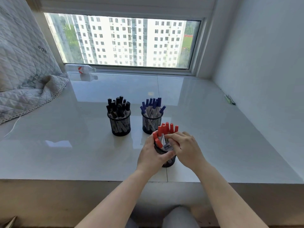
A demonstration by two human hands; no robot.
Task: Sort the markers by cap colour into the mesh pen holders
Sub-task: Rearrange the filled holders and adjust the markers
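Red-capped markers [165,129] | hands [171,148] grip holder [169,162] | near ledge [98,162] front edge, seemingly

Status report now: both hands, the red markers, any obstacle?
Left hand grips nearest mesh holder. Right hand fingers on red markers in it. Black, blue sorted. Nothing in the way.
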